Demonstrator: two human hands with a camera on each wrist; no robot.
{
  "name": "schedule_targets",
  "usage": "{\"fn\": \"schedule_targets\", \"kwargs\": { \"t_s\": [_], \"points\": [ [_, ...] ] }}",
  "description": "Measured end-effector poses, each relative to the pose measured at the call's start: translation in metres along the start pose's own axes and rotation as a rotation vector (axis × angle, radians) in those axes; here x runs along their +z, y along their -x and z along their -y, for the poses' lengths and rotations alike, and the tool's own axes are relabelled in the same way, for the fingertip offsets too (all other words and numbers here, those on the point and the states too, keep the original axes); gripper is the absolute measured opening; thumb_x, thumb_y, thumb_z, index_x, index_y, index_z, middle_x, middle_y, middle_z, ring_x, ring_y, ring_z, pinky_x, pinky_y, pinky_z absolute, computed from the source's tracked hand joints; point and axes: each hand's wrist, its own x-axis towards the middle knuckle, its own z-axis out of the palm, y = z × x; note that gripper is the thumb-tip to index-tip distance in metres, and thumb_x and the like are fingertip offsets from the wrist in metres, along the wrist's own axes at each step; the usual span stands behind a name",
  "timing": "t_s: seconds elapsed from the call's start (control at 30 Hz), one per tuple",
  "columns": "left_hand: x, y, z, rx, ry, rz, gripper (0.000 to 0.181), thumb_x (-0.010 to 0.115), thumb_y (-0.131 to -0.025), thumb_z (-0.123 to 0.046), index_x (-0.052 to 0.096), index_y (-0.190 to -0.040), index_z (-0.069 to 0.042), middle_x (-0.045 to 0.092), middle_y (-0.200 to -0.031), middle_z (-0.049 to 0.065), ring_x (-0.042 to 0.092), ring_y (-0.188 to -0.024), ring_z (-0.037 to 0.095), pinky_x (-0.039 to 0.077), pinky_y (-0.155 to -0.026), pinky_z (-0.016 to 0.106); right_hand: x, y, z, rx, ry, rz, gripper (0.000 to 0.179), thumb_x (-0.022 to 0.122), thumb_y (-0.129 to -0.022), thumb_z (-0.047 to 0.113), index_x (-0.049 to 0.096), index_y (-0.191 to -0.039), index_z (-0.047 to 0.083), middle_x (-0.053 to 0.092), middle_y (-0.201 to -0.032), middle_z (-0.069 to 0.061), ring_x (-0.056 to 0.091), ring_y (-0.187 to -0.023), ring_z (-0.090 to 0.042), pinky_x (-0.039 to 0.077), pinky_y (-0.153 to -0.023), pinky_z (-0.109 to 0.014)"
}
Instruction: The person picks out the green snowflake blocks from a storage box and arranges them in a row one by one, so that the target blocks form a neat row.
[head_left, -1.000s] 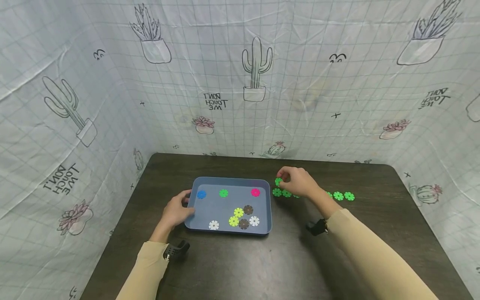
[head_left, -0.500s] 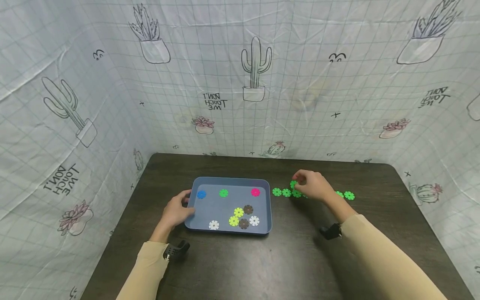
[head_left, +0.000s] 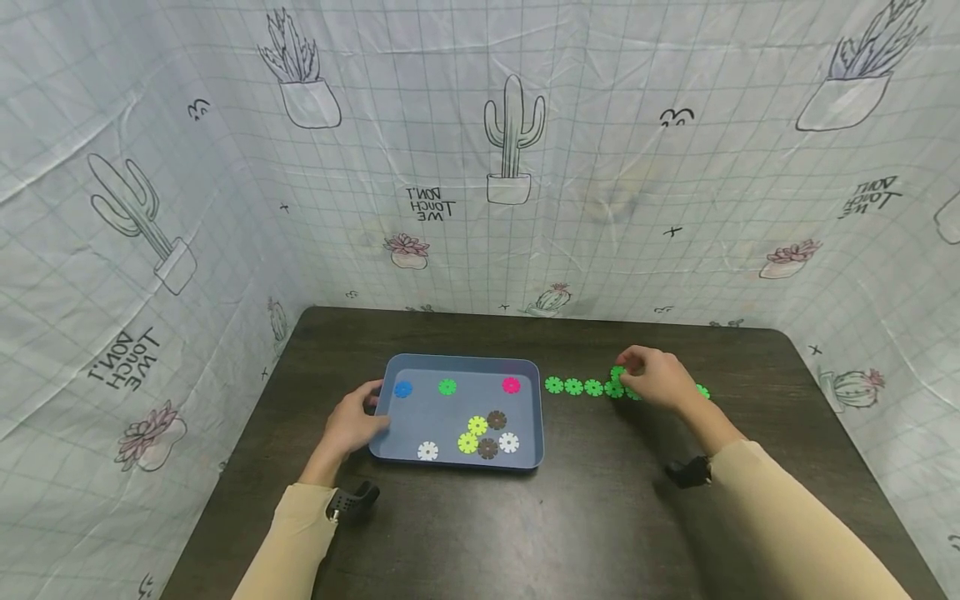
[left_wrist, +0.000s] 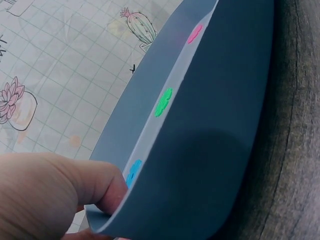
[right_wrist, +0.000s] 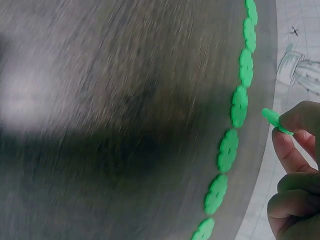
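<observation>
A blue-grey rectangular tray (head_left: 427, 417) lies on the table, my left hand (head_left: 354, 423) gripping its left end. The left wrist view shows the thumb (left_wrist: 107, 187) hooked over the tray's wall. My right hand (head_left: 660, 379) pinches a green snowflake disc (right_wrist: 271, 117) between thumb and fingertips, held above the table. Beneath it runs a row of several green snowflake discs (right_wrist: 228, 150), lying right of the tray; the hand hides part of this row in the head view. Inside the tray lie a blue disc (head_left: 403, 389), a green disc (head_left: 447, 387) and a pink disc (head_left: 511, 385).
The tray's near half also holds yellow discs (head_left: 468, 442), brown discs (head_left: 487, 448) and white discs (head_left: 427, 451). A dark wooden table (head_left: 480, 533) carries everything. A patterned white cloth (head_left: 600, 192) hangs behind and along both sides.
My right hand has moved rightward along the green row with the pinched disc, uncovering more discs on the left of the row. The left hand and tray have stayed put.
</observation>
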Motion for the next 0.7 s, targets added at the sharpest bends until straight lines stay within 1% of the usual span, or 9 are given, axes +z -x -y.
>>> {"fn": "schedule_targets", "kwargs": {
  "t_s": [0.2, 0.4, 0.6, 0.7],
  "points": [
    [0.0, 0.001, 0.0, -0.004, 0.002, -0.003, 0.071, 0.073, -0.082, -0.005, 0.053, -0.15, -0.009, 0.066, -0.129, 0.022, 0.065, -0.109, 0.042, 0.057, -0.081, 0.051, -0.007, 0.008, -0.013, 0.042, -0.009, -0.01, 0.027, 0.066, -0.098, 0.019, 0.068, -0.121, 0.005, 0.07, -0.106, -0.014, 0.065, -0.088, -0.03, 0.05, -0.07, -0.045],
    [0.0, -0.001, 0.001, 0.0, 0.001, -0.004, 0.072, 0.073, -0.081, -0.005, 0.054, -0.15, -0.009, 0.066, -0.129, 0.022, 0.064, -0.109, 0.041, 0.056, -0.082, 0.05, -0.01, 0.015, -0.035, 0.082, -0.01, -0.02, 0.028, 0.066, -0.099, 0.02, 0.067, -0.123, 0.005, 0.07, -0.108, -0.014, 0.065, -0.09, -0.03, 0.05, -0.07, -0.045],
    [0.0, -0.002, 0.003, 0.002, 0.007, -0.004, 0.073, 0.073, -0.08, -0.005, 0.054, -0.15, -0.009, 0.066, -0.129, 0.022, 0.065, -0.107, 0.04, 0.057, -0.08, 0.049, -0.019, 0.021, -0.056, 0.094, -0.001, -0.052, 0.03, 0.065, -0.099, 0.023, 0.067, -0.124, 0.005, 0.07, -0.109, -0.017, 0.064, -0.093, -0.034, 0.049, -0.071, -0.047],
    [0.0, -0.002, 0.003, -0.003, 0.006, -0.005, 0.072, 0.073, -0.08, -0.006, 0.054, -0.15, -0.011, 0.066, -0.128, 0.021, 0.065, -0.106, 0.039, 0.057, -0.08, 0.048, -0.024, 0.025, -0.065, 0.103, 0.007, -0.071, 0.032, 0.063, -0.1, 0.023, 0.065, -0.125, 0.003, 0.069, -0.109, -0.019, 0.064, -0.091, -0.034, 0.048, -0.067, -0.045]
  ]
}}
